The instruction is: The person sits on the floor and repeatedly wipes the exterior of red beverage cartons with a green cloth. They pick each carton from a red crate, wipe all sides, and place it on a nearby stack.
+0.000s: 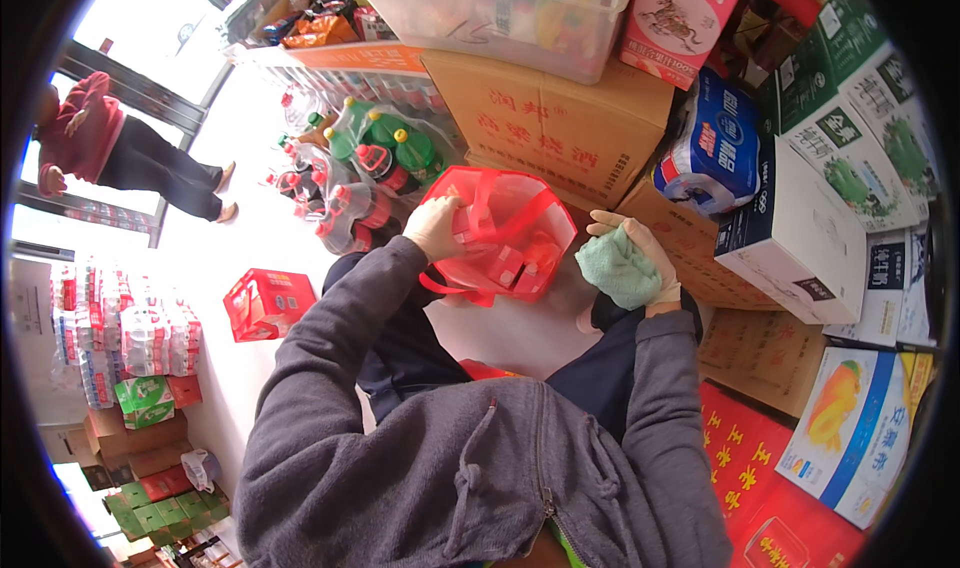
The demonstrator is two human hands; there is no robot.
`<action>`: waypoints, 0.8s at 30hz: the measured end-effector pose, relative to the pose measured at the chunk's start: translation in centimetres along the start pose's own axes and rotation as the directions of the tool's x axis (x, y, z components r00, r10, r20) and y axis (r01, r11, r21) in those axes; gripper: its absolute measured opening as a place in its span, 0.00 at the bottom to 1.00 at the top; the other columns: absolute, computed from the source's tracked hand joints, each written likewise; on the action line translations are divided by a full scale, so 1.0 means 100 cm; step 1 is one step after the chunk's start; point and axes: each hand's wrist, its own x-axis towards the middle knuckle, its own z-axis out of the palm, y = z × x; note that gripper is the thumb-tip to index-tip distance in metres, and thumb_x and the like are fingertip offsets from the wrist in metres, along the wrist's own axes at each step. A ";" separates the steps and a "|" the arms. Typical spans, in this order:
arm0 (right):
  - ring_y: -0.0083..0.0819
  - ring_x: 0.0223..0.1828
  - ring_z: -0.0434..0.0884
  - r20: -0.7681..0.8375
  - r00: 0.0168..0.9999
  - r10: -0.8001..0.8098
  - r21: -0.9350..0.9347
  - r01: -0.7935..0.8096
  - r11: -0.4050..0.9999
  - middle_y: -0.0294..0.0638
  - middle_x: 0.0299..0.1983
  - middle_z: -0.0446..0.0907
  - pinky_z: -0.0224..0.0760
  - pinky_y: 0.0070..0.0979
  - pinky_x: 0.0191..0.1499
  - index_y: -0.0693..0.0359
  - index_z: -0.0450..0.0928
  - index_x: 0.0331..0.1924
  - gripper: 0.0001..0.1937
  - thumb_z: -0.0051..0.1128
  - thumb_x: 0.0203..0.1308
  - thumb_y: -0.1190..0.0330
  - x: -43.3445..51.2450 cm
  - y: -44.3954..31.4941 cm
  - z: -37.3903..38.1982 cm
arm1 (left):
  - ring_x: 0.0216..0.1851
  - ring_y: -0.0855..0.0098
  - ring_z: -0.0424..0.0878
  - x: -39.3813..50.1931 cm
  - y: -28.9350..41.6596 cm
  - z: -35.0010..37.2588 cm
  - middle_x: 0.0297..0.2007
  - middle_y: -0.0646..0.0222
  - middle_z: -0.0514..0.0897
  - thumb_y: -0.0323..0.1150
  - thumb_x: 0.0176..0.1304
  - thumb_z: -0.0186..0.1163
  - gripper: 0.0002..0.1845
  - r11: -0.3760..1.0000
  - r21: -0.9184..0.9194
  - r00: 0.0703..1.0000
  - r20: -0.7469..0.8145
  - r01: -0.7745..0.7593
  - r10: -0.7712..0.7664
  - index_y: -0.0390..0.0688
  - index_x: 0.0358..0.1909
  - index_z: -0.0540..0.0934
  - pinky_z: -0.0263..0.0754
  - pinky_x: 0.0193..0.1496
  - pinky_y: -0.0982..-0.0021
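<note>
Between my knees stands a red gift bag with ribbon-like handles, its top open towards me. Several small red cartons lie inside it. My left hand, in a pale glove, grips the bag's rim at its left side. To the right of the bag, my right hand, also gloved, holds a crumpled light green cloth against the palm; some fingers stick out above it. The right hand and the bag are apart.
Shrink-wrapped soda bottles and a brown cardboard box stand beyond the bag. A red carton sits on the floor at left. Stacked milk cartons line the right. A person stands at the upper left.
</note>
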 end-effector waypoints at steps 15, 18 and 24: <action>0.27 0.72 0.60 0.131 0.991 0.008 -0.714 0.089 0.695 0.45 0.75 0.55 0.59 0.23 0.67 0.64 0.44 0.76 0.52 0.70 0.50 0.72 0.004 0.070 0.071 | 0.45 0.75 0.78 -0.090 0.102 -0.188 0.39 0.69 0.79 0.27 0.32 0.76 0.45 0.778 -0.596 0.948 -0.317 -0.196 -0.004 0.38 0.61 0.71 0.72 0.54 0.72; 0.23 0.59 0.71 0.227 0.967 -0.118 -0.644 0.241 0.726 0.41 0.73 0.57 0.63 0.22 0.63 0.63 0.36 0.76 0.55 0.65 0.48 0.81 0.001 0.078 0.103 | 0.44 0.75 0.78 -0.097 0.115 -0.205 0.39 0.68 0.80 0.27 0.33 0.75 0.45 0.779 -0.568 0.941 -0.330 -0.264 0.078 0.38 0.62 0.70 0.73 0.53 0.72; 0.25 0.60 0.72 0.160 0.949 -0.272 -0.463 0.316 0.828 0.38 0.61 0.71 0.65 0.24 0.62 0.65 0.58 0.71 0.40 0.64 0.51 0.79 -0.008 0.094 0.135 | 0.44 0.74 0.79 -0.103 0.132 -0.213 0.40 0.67 0.81 0.28 0.33 0.75 0.47 0.737 -0.574 0.920 -0.352 -0.358 0.172 0.39 0.64 0.69 0.74 0.52 0.71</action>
